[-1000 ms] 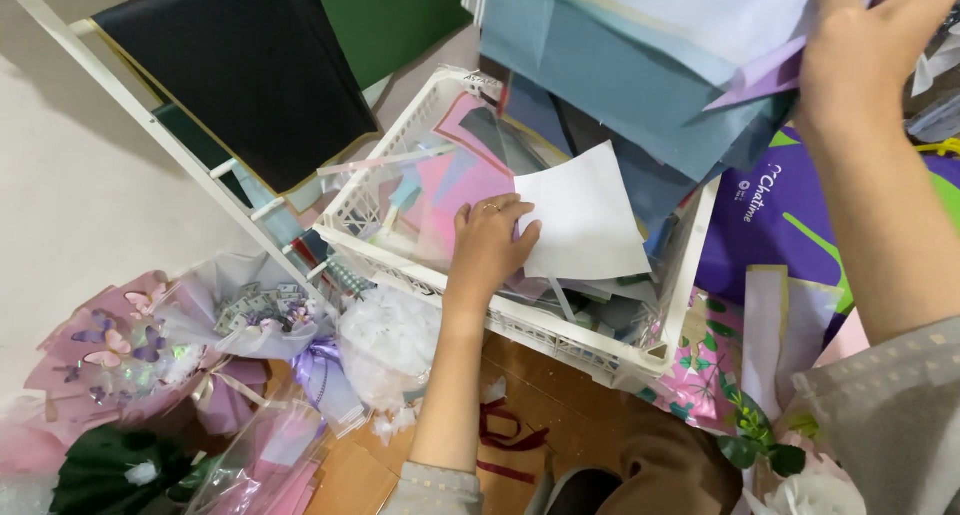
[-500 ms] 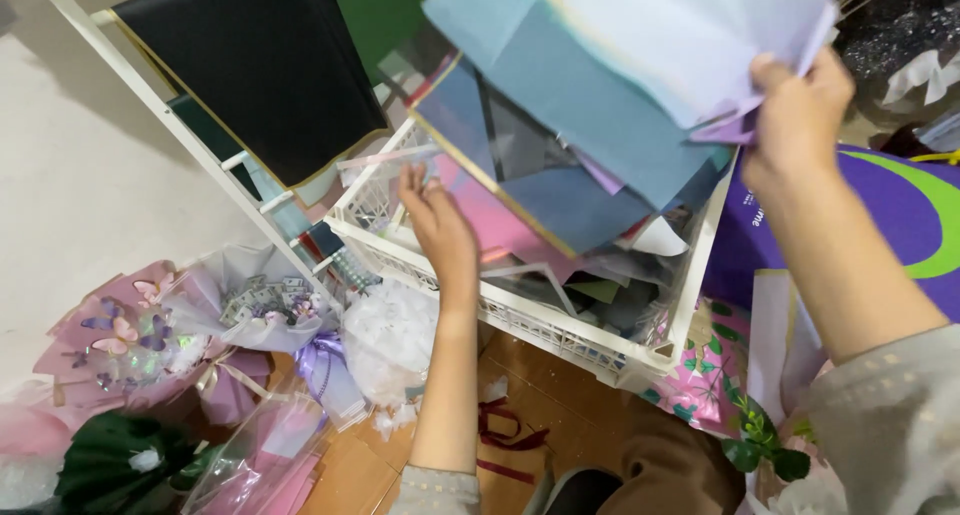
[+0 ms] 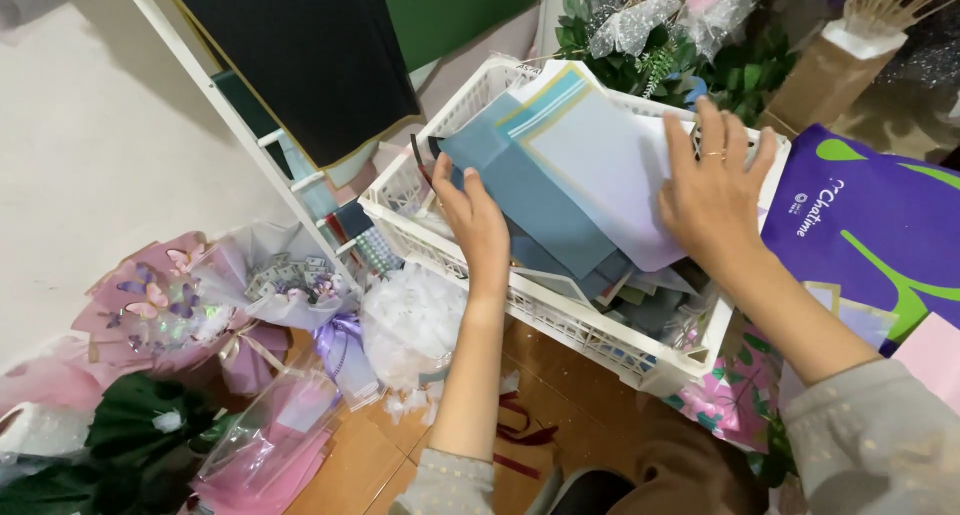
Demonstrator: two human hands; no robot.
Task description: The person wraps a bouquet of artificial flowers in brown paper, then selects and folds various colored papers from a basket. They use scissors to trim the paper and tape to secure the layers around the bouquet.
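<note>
Both hands lay on a stack of paper sheets inside a white plastic lattice basket. The left hand rested with fingers together and flat along the stack's left edge, on the blue sheets, gripping nothing. The right hand, fingers spread wide and a ring on one finger, pressed flat on the pale lilac top sheet at its right side; it clasped nothing either. The stack sat tilted in the basket, slate-blue sheets below, a light one with a thin yellow-and-blue border above.

To the right, just beside the basket, lay a purple bag with a green swirl and white lettering. A black sheet hung on a white rack at upper left. On the floor at left lay wrapped bouquets in pink and lilac paper.
</note>
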